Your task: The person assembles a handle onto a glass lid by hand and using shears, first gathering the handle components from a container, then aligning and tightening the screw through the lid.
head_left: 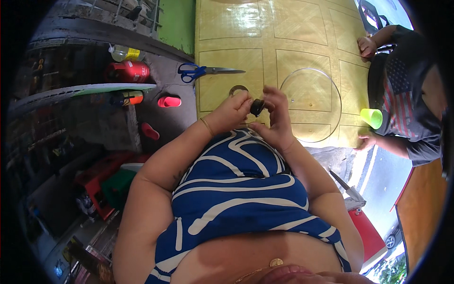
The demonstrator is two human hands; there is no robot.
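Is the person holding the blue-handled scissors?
No, the scissors lie at the edge of the yellow table, apart from the person's fingers, which are at a small black object.

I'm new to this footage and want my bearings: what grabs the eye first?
The blue-handled metal scissors stand out, lying across the left edge of the yellow patterned tabletop. A small black object sits between the left hand and right hand. Right of them lies a large, round, transparent disc.

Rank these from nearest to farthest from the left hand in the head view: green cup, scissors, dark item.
1. Dark item, at the left hand.
2. Scissors, ahead and to the left.
3. Green cup, far right.
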